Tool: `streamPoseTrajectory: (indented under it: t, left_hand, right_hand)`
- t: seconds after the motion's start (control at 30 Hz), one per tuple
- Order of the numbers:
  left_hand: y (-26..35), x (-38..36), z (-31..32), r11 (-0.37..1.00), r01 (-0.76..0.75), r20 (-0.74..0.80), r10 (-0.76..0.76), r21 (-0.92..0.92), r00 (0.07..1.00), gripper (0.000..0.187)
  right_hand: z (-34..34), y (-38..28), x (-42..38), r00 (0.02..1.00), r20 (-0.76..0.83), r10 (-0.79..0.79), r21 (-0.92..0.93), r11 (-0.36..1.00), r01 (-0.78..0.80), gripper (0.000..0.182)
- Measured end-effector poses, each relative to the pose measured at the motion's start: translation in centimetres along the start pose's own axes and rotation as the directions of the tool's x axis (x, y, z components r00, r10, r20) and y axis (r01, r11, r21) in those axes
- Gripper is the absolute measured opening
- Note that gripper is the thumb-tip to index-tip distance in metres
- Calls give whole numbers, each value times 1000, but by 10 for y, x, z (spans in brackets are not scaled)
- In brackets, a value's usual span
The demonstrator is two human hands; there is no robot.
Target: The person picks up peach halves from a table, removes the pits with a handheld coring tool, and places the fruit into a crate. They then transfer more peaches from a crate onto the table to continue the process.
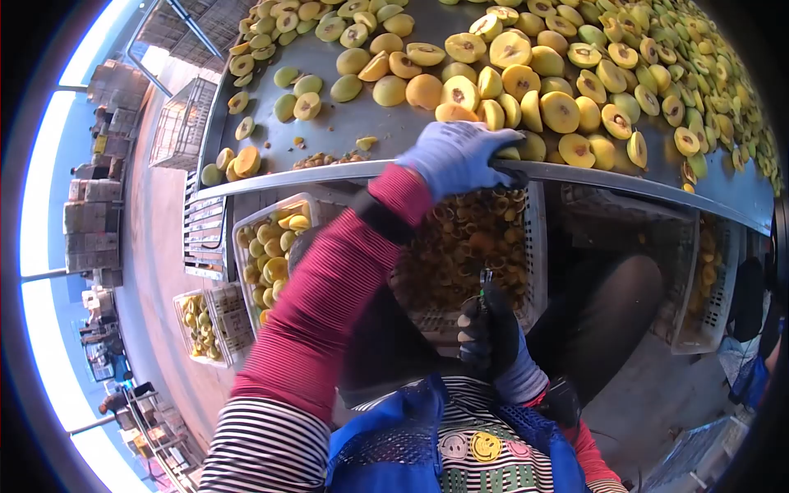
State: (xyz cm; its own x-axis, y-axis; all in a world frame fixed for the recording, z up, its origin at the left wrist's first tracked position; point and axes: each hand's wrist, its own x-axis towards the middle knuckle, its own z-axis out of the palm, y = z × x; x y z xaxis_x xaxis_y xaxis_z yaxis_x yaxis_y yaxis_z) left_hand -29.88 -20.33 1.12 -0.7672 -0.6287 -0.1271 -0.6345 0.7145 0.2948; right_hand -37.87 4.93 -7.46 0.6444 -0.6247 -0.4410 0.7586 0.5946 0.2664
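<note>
Left hand (462, 156), spread, beside fruit halves (560, 112) at desk's (592, 172) near edge; right hand (491, 333) clamped on small tool (486, 281).

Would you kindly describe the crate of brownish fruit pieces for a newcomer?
Start at the grey metal table heaped with yellow fruit halves. Below its near edge, between two black-trousered knees, sits a white plastic crate; its brownish pieces distinguish it from the left crate's green-yellow fruit.

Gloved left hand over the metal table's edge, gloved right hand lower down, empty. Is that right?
Not empty: the head view shows the right hand holding a small tool. The left hand is over the table's edge, as stated.
</note>
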Motion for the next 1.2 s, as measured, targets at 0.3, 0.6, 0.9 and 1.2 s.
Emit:
streamPoseTrajectory:
  t: [0.3, 0.6, 0.9, 1.2]
  left_hand:
    - [13, -63, -3, 610, -10, -264, -328, -792, 907, 23]
    - [91, -114, 36, 408, -5, -258, -568, -913, 782, 29]
    - [103, -135, 27, 648, 16, -371, -456, -761, 809, 31]
    - [106, -147, 28, 684, 47, -233, -311, -728, 921, 33]
  right_hand:
    - [52, -13, -17, 800, -239, -550, -528, 765, 368, 40]
    - [71, 1, -14, 471, 542, -696, -813, -294, 502, 39]
    - [74, 24, -35, 619, 347, -705, -870, 4, 493, 30]
    - [67, 42, -53, 905, -75, -419, -595, 747, 297, 33]
